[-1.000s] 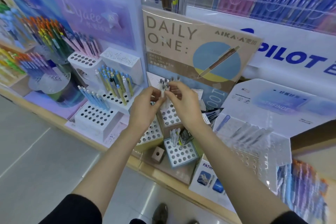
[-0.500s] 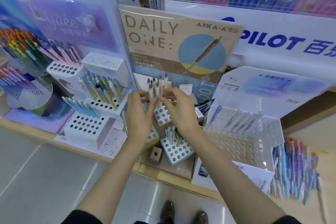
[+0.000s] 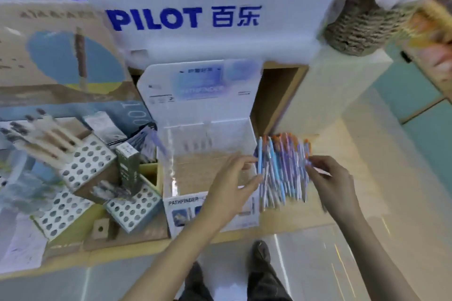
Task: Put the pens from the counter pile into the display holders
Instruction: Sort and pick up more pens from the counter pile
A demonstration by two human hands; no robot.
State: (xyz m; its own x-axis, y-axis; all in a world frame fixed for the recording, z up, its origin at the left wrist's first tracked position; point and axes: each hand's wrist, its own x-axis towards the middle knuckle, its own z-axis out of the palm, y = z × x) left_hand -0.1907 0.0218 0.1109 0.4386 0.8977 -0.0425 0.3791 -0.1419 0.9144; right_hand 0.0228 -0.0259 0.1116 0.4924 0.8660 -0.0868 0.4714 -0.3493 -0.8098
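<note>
The pile of pens (image 3: pixel 281 173) lies on the wooden counter (image 3: pixel 362 203), at about 4 o'clock from the middle of the view. The pens are blue, purple and white with orange tops, and they lie side by side in a loose heap.

The left hand (image 3: pixel 232 190) is at the 9 o'clock side of the pile. Its fingers are stretched out and loose, and the tips touch the edge of the heap. It holds nothing. The right hand (image 3: pixel 332 181) is at the 3 o'clock side. Its fingers bend in at the pens, but the view is too blurry to tell if it pinches one.

A moment ago both hands were over at the beige pens (image 3: pixel 41 139), setting them in a white block with holes (image 3: pixel 88 161). Now they have left that spot and come across to the pile. So that group looks done, and I think a new handful is about to be picked up.

Just at 9 o'clock of the pile stands a clear box holder (image 3: pixel 186 212) marked PATHFINDER. It looks almost bare inside, so these pens may go there next.

Far back at 12 o'clock is a white PILOT sign (image 3: pixel 183 17). At 1 o'clock sits a woven basket (image 3: pixel 362 27).
</note>
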